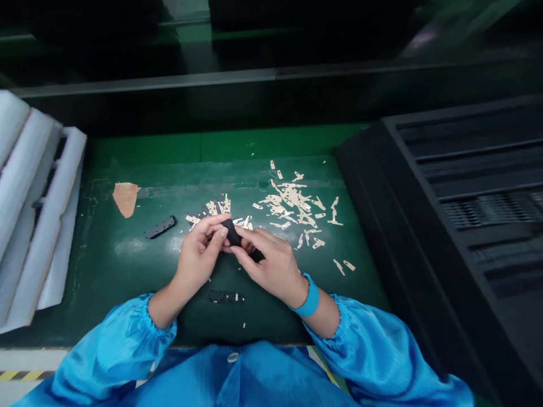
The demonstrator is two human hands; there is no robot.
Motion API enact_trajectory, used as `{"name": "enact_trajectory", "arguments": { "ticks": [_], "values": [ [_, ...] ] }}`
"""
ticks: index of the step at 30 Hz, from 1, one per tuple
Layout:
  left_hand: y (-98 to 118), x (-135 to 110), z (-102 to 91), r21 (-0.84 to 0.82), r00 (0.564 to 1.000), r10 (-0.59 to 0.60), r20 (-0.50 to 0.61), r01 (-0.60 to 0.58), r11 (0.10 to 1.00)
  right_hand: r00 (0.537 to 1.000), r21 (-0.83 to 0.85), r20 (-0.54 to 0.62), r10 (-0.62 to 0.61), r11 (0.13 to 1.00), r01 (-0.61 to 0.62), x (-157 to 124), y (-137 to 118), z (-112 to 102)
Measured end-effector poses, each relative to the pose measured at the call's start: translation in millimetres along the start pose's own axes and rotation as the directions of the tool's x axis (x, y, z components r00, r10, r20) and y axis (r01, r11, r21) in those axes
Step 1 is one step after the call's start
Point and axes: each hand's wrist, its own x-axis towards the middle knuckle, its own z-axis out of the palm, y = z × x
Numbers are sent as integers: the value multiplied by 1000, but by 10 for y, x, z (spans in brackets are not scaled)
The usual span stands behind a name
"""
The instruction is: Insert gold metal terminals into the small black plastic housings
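Note:
Between my two hands, over the middle of the green table, I hold a small black plastic part (232, 233). My left hand (201, 243) grips its left side, thumb on top. My right hand (271, 257) has its fingers and thumb closed on the right side, wearing a blue wristband (311, 297). Just beyond my hands lies a small heap of pale metal-looking pieces (212, 208). Nearer to me is a black strip with small components (227, 297). Another black strip (160, 227) lies left of my left hand.
More flat cream-coloured pieces (292, 198) are scattered at the right of the table (139, 271). A brown paper-like scrap (126, 198) lies at the left. White padded dividers (55, 226) stand along the left edge; a large black tray (424, 226) borders the right.

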Motion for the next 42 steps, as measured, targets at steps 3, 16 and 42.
{"name": "enact_trajectory", "arguments": {
  "ticks": [3, 16, 42],
  "values": [
    [-40, -1, 18, -85, 994, -85, -66, 79, 993, 999, -107, -47, -20, 994, 15, -11, -3, 1],
    [-37, -56, 79, -42, 972, -166, 166, 175, 984, 940, 229, -27, 340, 917, -325, 95, 59, -75],
    [-35, -155, 172, 420, 992, 12, 123, -63, 905, 909, 429, 100, 404, 807, -406, 52, -10, 34]
  ]
}}
